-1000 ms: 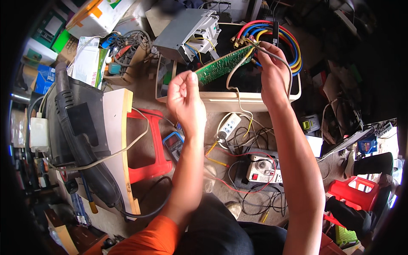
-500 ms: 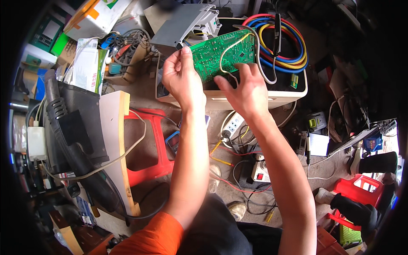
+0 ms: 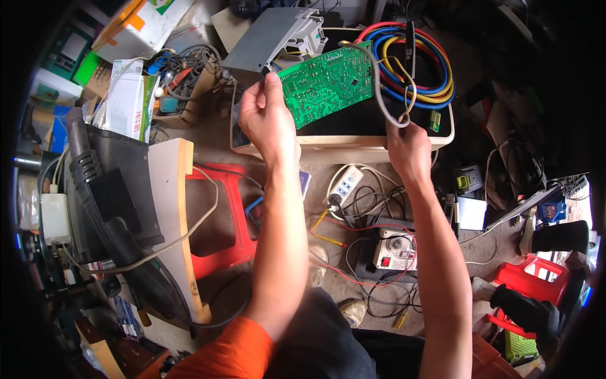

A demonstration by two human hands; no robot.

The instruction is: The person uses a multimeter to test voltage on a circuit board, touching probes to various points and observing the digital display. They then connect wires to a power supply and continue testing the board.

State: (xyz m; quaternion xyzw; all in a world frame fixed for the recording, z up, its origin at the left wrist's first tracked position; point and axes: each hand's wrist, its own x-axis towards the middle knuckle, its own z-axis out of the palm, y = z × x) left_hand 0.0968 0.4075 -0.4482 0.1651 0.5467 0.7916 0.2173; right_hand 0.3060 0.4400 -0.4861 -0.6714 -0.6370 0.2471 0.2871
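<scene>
My left hand (image 3: 270, 126) pinches the left edge of a green circuit board (image 3: 325, 91) between thumb and fingers. The board tilts over a cream-rimmed box (image 3: 315, 144) with a dark top, its soldered side facing up. At the box's right front edge, my right hand (image 3: 410, 151) is closed on a grey cable (image 3: 379, 95), fingertips mostly hidden. A thin whitish wire (image 3: 413, 88) runs down to the same hand. Behind the board sits a grey plastic housing (image 3: 262, 44). A small green-yellow piece (image 3: 435, 120) lies near the right hand.
Coiled red, blue and yellow hoses (image 3: 447, 72) lie at the box's right. Below are a power strip (image 3: 346, 185), a white switch box (image 3: 396, 251) and tangled wires. A red stool (image 3: 237, 215) and a wooden-edged board (image 3: 187, 234) stand left. Another person's leg (image 3: 524, 309) shows at right.
My right hand has moved right and down, off the board's lower edge, drawing the grey cable and whitish wire aside. The board's face is more exposed, and my left hand still holds it.
</scene>
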